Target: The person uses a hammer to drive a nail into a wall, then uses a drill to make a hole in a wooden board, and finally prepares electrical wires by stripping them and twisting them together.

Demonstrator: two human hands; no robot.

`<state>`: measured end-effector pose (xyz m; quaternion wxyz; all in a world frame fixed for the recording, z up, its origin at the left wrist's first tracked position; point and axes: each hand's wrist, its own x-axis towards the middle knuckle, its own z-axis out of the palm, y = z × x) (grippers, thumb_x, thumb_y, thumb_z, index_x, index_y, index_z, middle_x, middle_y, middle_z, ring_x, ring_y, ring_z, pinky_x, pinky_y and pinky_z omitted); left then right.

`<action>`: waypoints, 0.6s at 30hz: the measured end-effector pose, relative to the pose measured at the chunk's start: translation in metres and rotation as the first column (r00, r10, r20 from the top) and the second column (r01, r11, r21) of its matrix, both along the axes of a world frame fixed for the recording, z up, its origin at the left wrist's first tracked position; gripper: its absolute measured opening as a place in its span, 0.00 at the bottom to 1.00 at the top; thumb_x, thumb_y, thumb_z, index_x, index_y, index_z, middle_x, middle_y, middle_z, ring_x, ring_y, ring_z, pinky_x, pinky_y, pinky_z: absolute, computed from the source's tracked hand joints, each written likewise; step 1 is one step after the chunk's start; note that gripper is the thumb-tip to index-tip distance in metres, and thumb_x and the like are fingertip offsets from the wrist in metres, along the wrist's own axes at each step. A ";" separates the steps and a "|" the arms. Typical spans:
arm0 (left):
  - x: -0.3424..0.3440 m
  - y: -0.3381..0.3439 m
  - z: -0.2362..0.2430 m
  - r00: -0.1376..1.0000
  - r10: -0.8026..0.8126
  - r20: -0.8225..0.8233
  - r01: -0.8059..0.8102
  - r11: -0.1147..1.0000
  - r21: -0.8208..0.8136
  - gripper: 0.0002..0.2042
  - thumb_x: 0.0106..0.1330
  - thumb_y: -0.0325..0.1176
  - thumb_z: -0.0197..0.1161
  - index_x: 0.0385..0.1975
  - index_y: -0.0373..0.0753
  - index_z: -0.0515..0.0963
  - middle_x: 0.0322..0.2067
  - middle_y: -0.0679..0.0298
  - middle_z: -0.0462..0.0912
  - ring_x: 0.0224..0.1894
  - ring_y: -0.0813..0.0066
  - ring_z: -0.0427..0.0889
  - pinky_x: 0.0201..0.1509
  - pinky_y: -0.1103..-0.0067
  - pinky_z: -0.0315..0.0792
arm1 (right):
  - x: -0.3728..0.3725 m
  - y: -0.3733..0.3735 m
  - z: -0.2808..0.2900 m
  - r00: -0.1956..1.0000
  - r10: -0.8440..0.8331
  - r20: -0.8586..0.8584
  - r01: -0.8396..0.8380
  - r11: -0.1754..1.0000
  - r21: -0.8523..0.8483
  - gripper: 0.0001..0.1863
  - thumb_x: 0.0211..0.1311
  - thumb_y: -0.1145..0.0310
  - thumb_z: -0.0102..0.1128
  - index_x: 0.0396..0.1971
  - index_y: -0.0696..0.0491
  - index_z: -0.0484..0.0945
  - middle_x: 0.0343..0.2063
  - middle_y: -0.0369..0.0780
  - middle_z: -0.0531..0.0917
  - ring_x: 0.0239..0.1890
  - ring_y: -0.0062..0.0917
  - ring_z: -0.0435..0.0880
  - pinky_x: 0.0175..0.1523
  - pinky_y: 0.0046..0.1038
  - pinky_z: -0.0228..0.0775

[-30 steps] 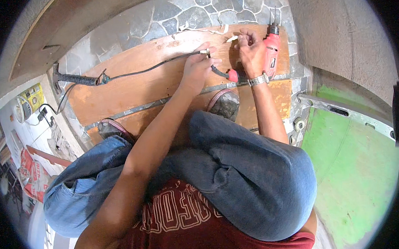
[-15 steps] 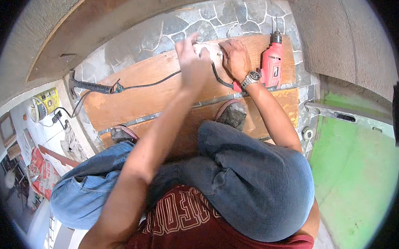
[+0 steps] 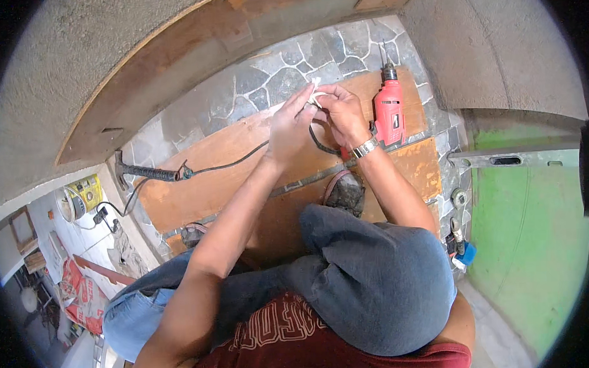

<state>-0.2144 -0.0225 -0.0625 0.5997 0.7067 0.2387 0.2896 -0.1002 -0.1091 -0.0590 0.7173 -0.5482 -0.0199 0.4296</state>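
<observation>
My left hand (image 3: 288, 127) and my right hand (image 3: 345, 117) meet above the wooden board (image 3: 221, 138). Between their fingertips is a thin, white, cord-like thing (image 3: 319, 97), looped and partly hidden by the fingers. The fingers of both hands are pinched closed around it. A black cable (image 3: 232, 162) runs from the left to behind my left hand, and another stretch of black cable (image 3: 319, 141) curves from under the hands toward the red power drill (image 3: 389, 109). This drill lies to the right of my right wrist, bit pointing away.
A hammer (image 3: 148, 173) lies at the board's left end. Further left stand a yellow-labelled can (image 3: 81, 196) and a red-and-white bag (image 3: 84, 295). On the right, a metal level (image 3: 501, 159) rests by a green panel (image 3: 523, 241). Stone-patterned flooring (image 3: 278, 81) borders the board.
My left hand has moved right and joined my right hand at the white thing. The view has shifted, and a blue-ended item now shows at the lower right.
</observation>
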 end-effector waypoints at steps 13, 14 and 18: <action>-0.002 0.019 0.004 0.970 0.235 0.066 -0.069 0.523 -0.849 0.16 0.74 0.25 0.55 0.60 0.32 0.70 0.51 0.53 0.79 0.51 0.63 0.82 0.54 0.68 0.81 | -0.007 -0.012 0.038 0.982 0.076 0.173 -0.066 0.996 -0.062 0.09 0.67 0.76 0.59 0.43 0.63 0.82 0.37 0.39 0.87 0.39 0.21 0.87 0.43 0.21 0.80; 0.000 0.015 0.008 0.983 0.160 0.088 -0.011 0.533 -0.846 0.17 0.74 0.26 0.55 0.60 0.31 0.70 0.51 0.53 0.79 0.51 0.62 0.82 0.55 0.68 0.81 | -0.006 -0.015 0.031 0.983 0.058 0.176 -0.048 0.997 -0.061 0.09 0.67 0.76 0.59 0.43 0.63 0.82 0.37 0.39 0.87 0.39 0.21 0.87 0.43 0.21 0.80; 0.008 -0.011 0.028 0.980 0.091 0.174 0.127 0.388 -0.913 0.15 0.75 0.28 0.57 0.58 0.33 0.73 0.48 0.59 0.81 0.49 0.70 0.82 0.53 0.75 0.79 | -0.013 -0.021 0.014 0.812 0.023 0.584 0.076 0.987 -0.144 0.07 0.63 0.73 0.65 0.38 0.60 0.83 0.32 0.41 0.87 0.32 0.23 0.86 0.39 0.26 0.79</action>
